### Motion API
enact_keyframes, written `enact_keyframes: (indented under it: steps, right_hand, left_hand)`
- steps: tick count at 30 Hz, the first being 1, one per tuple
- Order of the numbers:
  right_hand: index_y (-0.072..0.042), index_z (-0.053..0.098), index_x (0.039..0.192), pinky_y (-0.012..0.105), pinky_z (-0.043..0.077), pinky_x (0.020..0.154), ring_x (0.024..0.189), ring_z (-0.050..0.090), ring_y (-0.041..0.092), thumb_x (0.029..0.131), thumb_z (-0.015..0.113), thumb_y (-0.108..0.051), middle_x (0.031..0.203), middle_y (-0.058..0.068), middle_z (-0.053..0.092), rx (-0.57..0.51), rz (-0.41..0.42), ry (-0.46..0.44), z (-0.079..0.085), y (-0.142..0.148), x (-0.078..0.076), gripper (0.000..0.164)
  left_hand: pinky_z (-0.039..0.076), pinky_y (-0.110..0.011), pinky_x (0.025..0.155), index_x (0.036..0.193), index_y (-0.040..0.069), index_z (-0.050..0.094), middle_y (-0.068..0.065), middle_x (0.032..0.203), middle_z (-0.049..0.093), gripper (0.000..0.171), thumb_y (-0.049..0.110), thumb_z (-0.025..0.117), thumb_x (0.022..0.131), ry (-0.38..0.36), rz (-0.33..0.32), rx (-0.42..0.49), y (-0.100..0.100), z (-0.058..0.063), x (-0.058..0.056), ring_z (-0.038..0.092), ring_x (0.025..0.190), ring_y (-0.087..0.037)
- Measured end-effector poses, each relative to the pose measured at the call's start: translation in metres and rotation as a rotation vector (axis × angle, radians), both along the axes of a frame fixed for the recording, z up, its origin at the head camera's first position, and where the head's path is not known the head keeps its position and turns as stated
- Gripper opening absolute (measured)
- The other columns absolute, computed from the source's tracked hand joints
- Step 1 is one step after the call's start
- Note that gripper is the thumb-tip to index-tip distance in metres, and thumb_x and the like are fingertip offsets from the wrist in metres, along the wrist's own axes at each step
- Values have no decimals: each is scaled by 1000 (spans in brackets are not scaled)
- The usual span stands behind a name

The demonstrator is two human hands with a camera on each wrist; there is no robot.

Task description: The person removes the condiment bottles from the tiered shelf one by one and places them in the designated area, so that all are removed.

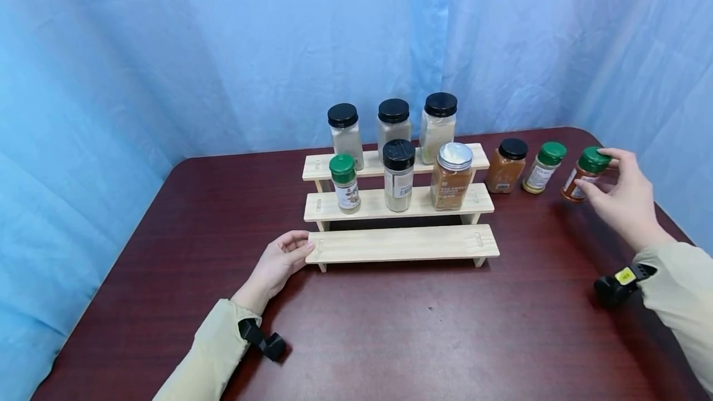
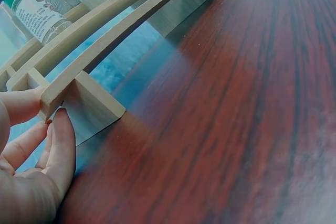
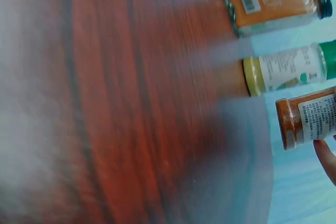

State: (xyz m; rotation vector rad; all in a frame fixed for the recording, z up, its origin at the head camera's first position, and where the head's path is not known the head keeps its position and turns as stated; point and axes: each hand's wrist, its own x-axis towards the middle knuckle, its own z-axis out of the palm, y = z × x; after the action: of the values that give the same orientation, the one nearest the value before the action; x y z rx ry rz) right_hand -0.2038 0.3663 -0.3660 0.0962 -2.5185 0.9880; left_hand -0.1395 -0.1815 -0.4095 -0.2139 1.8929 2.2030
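My left hand [image 1: 281,265] pinches the left end of the lowest step of a three-step wooden spice rack [image 1: 401,245]. The left wrist view shows the thumb on top of the board's end [image 2: 52,95] and fingers beneath. Far to the right, my right hand [image 1: 626,200] grips a green-lidded spice jar [image 1: 583,177] with reddish-brown contents, fingers at its lid and thumb on its side. That jar [image 3: 310,118] is tilted. Beside it stand a green-lidded jar with a white label [image 1: 541,169] and a black-lidded jar of orange-brown powder [image 1: 505,167].
On the middle step are a green-lidded jar [image 1: 345,184], a black-lidded jar [image 1: 398,178] and a silver-lidded jar [image 1: 451,178]. Three black-lidded jars, one of them the right-hand jar [image 1: 438,132], line the top step. Blue curtains [image 1: 312,48] surround the dark red table [image 1: 390,339].
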Motion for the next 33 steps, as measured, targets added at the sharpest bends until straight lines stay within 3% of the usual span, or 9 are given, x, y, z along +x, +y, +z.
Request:
enact_keyframes:
  steps: [4, 8, 19, 26, 28, 33]
  right_hand:
    - [-4, 29, 141, -7, 31, 65, 77, 36, -29, 87, 64, -6, 116, 26, 45, 36, -7, -5, -2, 2, -8, 64]
    - [-2, 28, 140, -7, 31, 64, 77, 34, -29, 88, 63, -6, 115, 25, 45, 26, -32, -15, -6, 3, -14, 63]
    - [-5, 24, 143, -2, 30, 58, 71, 32, -25, 92, 59, -18, 123, 30, 46, 34, -110, -106, -13, 8, -19, 63]
    - [-4, 21, 143, -5, 29, 60, 76, 32, -24, 93, 58, -19, 123, 31, 45, 35, -90, -115, -14, 10, -21, 64]
    - [-4, 21, 144, -5, 29, 60, 80, 42, -18, 93, 57, -19, 124, 31, 44, 42, -85, -119, -15, 11, -21, 64]
    - [-2, 21, 143, -6, 28, 60, 78, 41, -22, 93, 58, -15, 123, 33, 44, 47, -82, -113, -17, 12, -23, 64]
  left_hand:
    - [51, -17, 70, 106, 6, 55, 4, 85, 57, 17, -4, 54, 91, 0, -2, 8, 0, 1, 0, 59, 76, -4]
    - [51, -18, 70, 103, 9, 56, 5, 85, 57, 17, -3, 55, 91, 1, -7, 11, 1, 1, -1, 59, 76, -4]
    - [51, -18, 69, 108, 4, 54, 5, 85, 57, 18, -4, 54, 91, -3, -10, 12, 1, 0, 0, 59, 76, -4]
    - [51, -18, 70, 104, 8, 56, 4, 85, 57, 18, -4, 54, 91, 0, -9, 27, 0, 0, 0, 58, 76, -4]
    - [51, -18, 69, 104, 7, 55, 4, 84, 57, 18, -5, 54, 91, 1, -5, 22, 1, 0, 0, 58, 75, -4]
    - [51, -17, 70, 106, 5, 55, 4, 85, 57, 18, -5, 53, 91, 1, -2, 20, 0, 1, 0, 59, 75, -4]
